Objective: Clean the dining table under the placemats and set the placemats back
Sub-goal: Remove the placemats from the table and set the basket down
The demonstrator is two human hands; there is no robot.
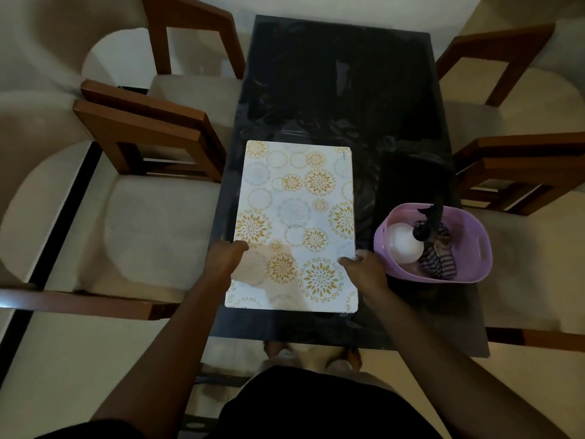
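While pinching the placemat [294, 217] by opposite long edges, left hand [226, 259] and right hand [364, 269] apart, find it lying on the near end of the dining table [342, 90], long axis running straight away, equally near both, basket [459, 277] just right

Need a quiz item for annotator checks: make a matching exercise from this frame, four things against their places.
1. white rectangular placemat with gold and blue circles
2. lilac plastic basket
3. white round spray bottle
4. brown wooden chair, beige cushion

A. inside the basket
B. left of the dark glass table
C. on the table, right of the placemat
D. gripped by left hand and right hand

Pairs: 1-D, 2-C, 3-A, 4-B.
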